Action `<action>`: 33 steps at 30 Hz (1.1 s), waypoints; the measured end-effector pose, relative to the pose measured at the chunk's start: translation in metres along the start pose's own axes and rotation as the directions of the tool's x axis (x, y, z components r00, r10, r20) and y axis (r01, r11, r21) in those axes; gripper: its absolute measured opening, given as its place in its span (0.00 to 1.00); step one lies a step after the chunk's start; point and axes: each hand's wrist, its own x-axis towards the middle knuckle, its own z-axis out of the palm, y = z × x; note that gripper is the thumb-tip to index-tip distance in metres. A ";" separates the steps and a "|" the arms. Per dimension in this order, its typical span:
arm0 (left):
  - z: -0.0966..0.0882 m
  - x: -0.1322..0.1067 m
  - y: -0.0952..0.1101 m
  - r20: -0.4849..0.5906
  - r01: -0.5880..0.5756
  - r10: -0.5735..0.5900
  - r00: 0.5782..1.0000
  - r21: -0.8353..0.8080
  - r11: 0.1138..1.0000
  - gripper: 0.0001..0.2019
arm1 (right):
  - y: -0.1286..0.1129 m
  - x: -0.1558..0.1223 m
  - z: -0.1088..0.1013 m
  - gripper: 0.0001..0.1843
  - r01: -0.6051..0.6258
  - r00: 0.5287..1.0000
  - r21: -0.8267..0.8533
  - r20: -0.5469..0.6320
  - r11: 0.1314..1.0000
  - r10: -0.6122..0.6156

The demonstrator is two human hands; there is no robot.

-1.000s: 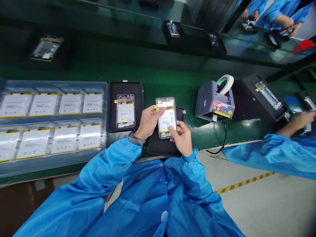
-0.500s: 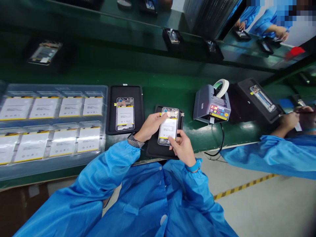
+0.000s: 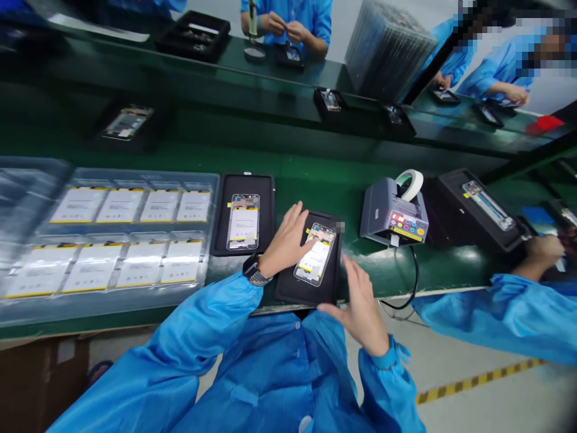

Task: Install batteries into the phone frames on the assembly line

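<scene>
An opened phone [image 3: 315, 255] with a white, yellow-edged battery lies tilted in a black foam tray [image 3: 288, 288] at the bench's front edge. Over the tray's left side is my left hand [image 3: 288, 240], fingers stretched out, its thumb reaching across the phone's edge; whether the thumb touches it I cannot tell. My right hand [image 3: 358, 300] is spread just right of the tray, holding nothing. To the left, a second opened phone [image 3: 244, 222] with a battery lies in another black tray [image 3: 267, 195].
A clear plastic tray [image 3: 211, 186] with several white batteries stands on the left. On the right is a tape dispenser [image 3: 392, 213] with a trailing cable [image 3: 415, 273]. Beyond it, a co-worker's hand [image 3: 545, 249] works near a tray [image 3: 455, 180]. Other people work across the bench.
The phone has gone from between my hands down into the black tray. Both hands have let go, and my right hand has drawn away to the right. The camera view has shifted.
</scene>
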 end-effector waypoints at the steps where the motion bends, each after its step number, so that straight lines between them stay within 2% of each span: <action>1: 0.002 -0.002 0.001 0.025 -0.006 0.006 1.000 0.010 1.000 0.34 | 0.000 -0.005 0.006 0.59 0.076 0.997 -0.070 0.016 0.995 -0.075; 2: 0.004 -0.003 0.002 0.037 -0.011 0.010 0.999 0.016 1.000 0.35 | 0.000 -0.007 0.014 0.60 0.134 0.991 -0.117 0.030 0.984 -0.131; 4: 0.006 -0.005 0.005 0.030 -0.010 0.010 1.000 0.019 1.000 0.34 | 0.001 -0.005 0.030 0.55 0.208 0.978 -0.140 0.006 0.968 -0.209; 7: 0.006 -0.003 0.010 -0.029 0.008 -0.008 1.000 0.019 1.000 0.31 | 0.010 0.026 0.046 0.47 0.216 0.969 -0.107 -0.100 0.971 -0.227; 10: 0.001 0.001 0.014 -0.152 0.049 -0.044 0.987 0.029 0.998 0.26 | 0.022 0.089 0.049 0.53 0.024 0.988 -0.161 -0.147 0.987 -0.048; 13: -0.001 0.004 0.015 -0.220 0.056 -0.048 0.974 0.029 0.998 0.23 | 0.028 0.166 0.054 0.59 -0.187 0.978 -0.169 -0.129 0.968 0.167; 16: 0.001 0.006 0.013 -0.202 0.056 -0.055 0.978 -0.002 0.998 0.24 | 0.027 0.234 0.065 0.54 -0.221 0.957 -0.069 -0.208 0.973 0.202; 20: 0.008 0.009 0.006 -0.209 0.096 -0.102 0.973 -0.039 0.995 0.25 | 0.025 0.288 0.079 0.50 -0.243 0.917 0.013 -0.323 0.970 0.234; 24: 0.011 0.012 0.004 -0.204 0.110 -0.114 0.972 -0.034 0.993 0.23 | 0.031 0.319 0.078 0.51 -0.326 0.846 0.109 -0.409 0.939 0.341; 27: 0.013 0.014 0.003 -0.191 0.108 -0.112 0.975 -0.034 0.994 0.23 | 0.030 0.334 0.076 0.47 -0.331 0.821 0.177 -0.431 0.927 0.376; 30: 0.013 0.015 0.002 -0.190 0.100 -0.104 0.976 -0.032 0.995 0.21 | 0.018 0.331 0.077 0.47 -0.319 0.831 0.174 -0.421 0.932 0.363; 33: 0.011 0.015 0.004 -0.239 0.091 -0.101 0.966 -0.053 0.994 0.17 | -0.004 0.298 0.077 0.46 -0.232 0.871 0.103 -0.421 0.967 0.254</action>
